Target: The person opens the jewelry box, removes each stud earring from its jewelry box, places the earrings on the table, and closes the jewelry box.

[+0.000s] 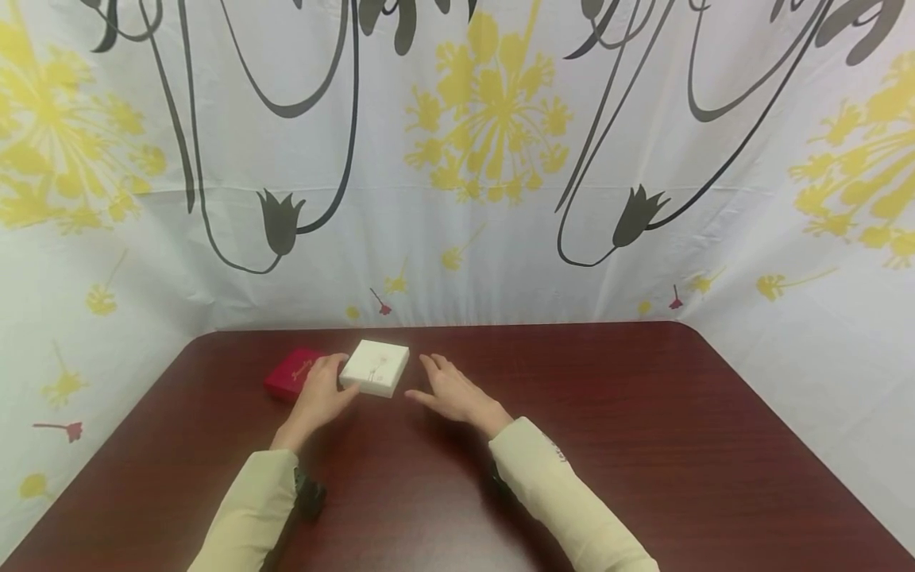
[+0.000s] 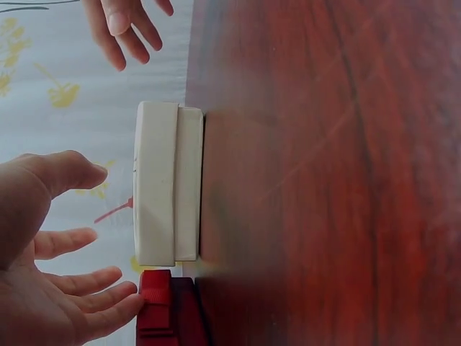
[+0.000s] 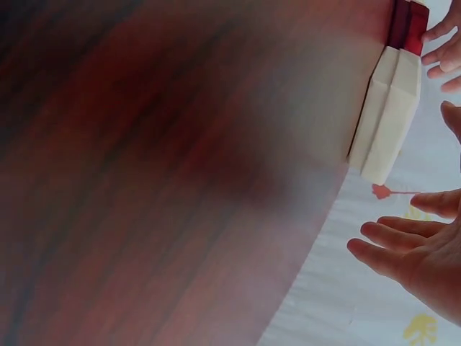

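Observation:
A white lidded box (image 1: 375, 368) with a faint printed design lies flat on the dark red-brown table. Just left of it is a red box (image 1: 291, 374) with gold lettering, partly covered by my left hand (image 1: 322, 393) in the head view. That hand has its fingers spread near the white box's left side; whether it touches either box I cannot tell. My right hand (image 1: 454, 389) stays apart from the white box, off its right side, fingers extended. In the left wrist view the white box (image 2: 166, 184) shows its lid seam, with the red box (image 2: 162, 306) beside it.
The wooden table (image 1: 608, 445) has rounded far corners. A white curtain (image 1: 457, 262) with yellow and grey flower prints hangs around its back and sides. Something dark (image 1: 309, 494) sits under the left cuff.

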### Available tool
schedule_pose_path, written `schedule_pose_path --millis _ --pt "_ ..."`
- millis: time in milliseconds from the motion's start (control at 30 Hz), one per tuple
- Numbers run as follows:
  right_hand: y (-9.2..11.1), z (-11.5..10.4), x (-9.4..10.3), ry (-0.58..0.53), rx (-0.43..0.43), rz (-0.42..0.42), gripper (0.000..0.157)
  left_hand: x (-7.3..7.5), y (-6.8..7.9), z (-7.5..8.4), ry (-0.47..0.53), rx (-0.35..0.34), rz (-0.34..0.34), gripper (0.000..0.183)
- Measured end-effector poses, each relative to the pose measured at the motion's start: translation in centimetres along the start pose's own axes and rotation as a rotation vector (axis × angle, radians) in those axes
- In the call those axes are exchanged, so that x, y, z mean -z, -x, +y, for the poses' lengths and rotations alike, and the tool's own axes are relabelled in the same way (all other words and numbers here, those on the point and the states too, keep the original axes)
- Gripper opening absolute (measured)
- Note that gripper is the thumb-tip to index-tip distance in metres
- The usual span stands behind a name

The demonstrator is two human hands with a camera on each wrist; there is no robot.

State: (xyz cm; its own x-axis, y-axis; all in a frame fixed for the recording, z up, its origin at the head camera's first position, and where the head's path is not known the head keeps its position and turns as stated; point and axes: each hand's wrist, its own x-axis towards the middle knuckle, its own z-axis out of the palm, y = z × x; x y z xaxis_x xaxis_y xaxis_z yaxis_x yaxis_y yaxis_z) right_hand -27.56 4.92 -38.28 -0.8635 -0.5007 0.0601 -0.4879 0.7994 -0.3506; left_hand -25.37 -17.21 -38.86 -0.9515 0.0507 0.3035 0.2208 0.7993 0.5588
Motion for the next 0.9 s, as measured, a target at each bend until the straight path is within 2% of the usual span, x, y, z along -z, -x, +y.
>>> schedule_pose_path --millis 200,300,600,900 --pt "-0.6 -0.4 -0.4 0.002 0.007 0.003 0.075 -0.3 -0.3 0.0 0.009 0.051 -0.050 0.052" --pt "-0.8 -0.5 -0.7 -0.005 0.000 -0.008 0.079 -0.5 -0.5 0.0 0.012 0.053 -0.054 0.053" --pt "-1.4 -1.1 -1.0 -0.027 0.001 -0.046 0.083 -1.3 -0.6 0.0 0.028 0.017 -0.046 0.052" --pt "-1.9 -1.5 -1.2 -0.036 -0.012 -0.076 0.082 -2.0 -0.5 0.4 -0.014 -0.046 -0.036 0.050"
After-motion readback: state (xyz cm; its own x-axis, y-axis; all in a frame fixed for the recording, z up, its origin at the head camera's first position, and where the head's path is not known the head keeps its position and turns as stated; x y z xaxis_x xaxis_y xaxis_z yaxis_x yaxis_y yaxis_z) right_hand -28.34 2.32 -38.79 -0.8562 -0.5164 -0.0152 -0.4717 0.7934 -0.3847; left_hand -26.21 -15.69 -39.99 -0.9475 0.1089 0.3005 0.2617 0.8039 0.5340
